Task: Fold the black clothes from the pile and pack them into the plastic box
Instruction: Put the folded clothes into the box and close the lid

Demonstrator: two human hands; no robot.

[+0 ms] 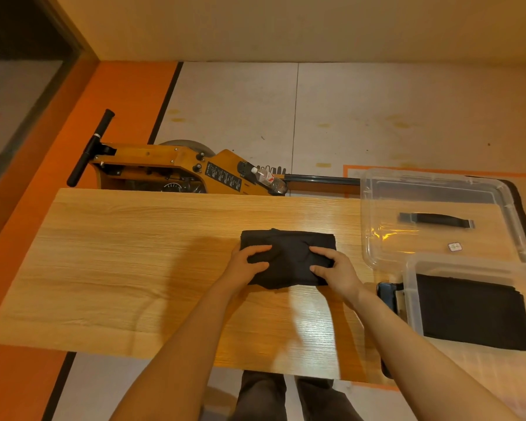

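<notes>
A folded black garment lies on the wooden table, a little right of the middle. My left hand grips its left edge, thumb on top and fingers curled round the cloth. My right hand grips its right edge in the same way. A clear plastic box stands at the table's right front corner with folded black clothes lying inside it.
The box's clear lid with a black handle lies upside down at the back right of the table. A dark phone rests beside the box. Behind the table stands a wooden rowing machine with a water bottle on it.
</notes>
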